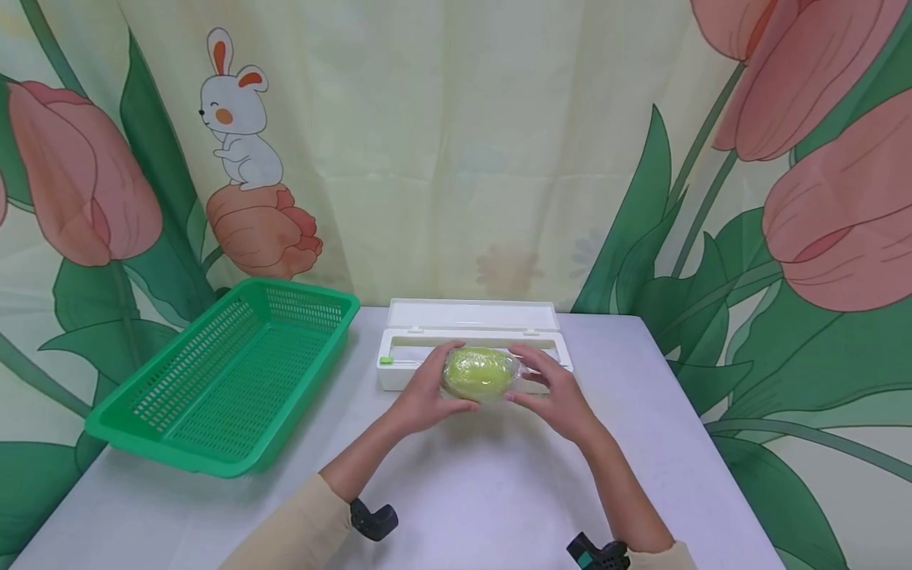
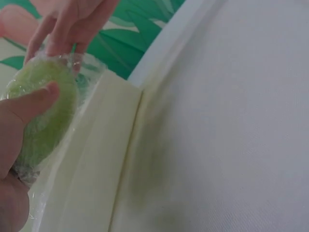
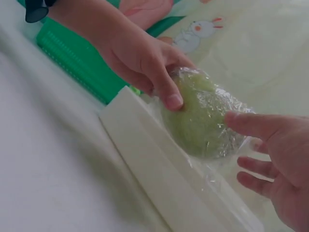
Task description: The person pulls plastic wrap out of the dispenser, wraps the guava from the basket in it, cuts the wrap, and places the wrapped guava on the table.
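Observation:
A yellow-green oval fruit (image 1: 479,374), wrapped in clear cling film, is held up between both hands over the front of a white cling film dispenser (image 1: 396,380). My left hand (image 1: 426,396) grips the fruit's left end, its thumb (image 2: 41,101) on the near side. At the other end, my right hand (image 1: 559,396) holds the wrapped fruit with the thumb (image 3: 241,123) against the film and the fingers bent behind. Loose film bunches at the fruit's right end in the head view. The dispenser's lid (image 1: 473,314) stands raised, and a small green slider (image 1: 386,361) shows at its left.
A green plastic basket (image 1: 228,388) with slotted walls stands on the left of the white-covered table (image 1: 492,507). Behind the table hangs a curtain (image 1: 456,158) printed with tulips and a rabbit. Each wrist carries a black camera (image 1: 374,520).

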### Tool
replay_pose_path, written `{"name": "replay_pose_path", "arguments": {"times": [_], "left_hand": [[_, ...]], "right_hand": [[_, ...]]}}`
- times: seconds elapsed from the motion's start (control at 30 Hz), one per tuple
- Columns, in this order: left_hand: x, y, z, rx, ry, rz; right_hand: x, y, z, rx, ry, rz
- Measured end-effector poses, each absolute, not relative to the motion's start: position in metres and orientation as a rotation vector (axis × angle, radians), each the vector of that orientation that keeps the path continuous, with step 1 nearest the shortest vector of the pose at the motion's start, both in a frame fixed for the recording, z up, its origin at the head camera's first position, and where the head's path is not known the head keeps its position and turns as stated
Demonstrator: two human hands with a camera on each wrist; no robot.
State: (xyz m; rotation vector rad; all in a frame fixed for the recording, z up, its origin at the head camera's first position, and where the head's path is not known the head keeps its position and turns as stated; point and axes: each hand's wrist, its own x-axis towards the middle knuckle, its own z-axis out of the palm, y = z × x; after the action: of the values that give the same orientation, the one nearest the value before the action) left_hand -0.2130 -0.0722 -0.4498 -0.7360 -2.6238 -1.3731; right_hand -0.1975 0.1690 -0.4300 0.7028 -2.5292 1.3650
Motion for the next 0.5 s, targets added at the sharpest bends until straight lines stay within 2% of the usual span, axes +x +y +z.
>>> {"name": "replay_pose_path", "arguments": {"times": [0.3,0.5], "left_hand": [[-0.212,-0.073,-0.452,-0.724,-2.594,-1.448],[-0.212,-0.072,-0.452,-0.699,-2.577,-1.464]], "right_hand": [[-0.204,0.175,-0.437,0.599,-2.322,1.305],[-0.208,0.178,-0.427,0.325,-2.327,1.547]]}}
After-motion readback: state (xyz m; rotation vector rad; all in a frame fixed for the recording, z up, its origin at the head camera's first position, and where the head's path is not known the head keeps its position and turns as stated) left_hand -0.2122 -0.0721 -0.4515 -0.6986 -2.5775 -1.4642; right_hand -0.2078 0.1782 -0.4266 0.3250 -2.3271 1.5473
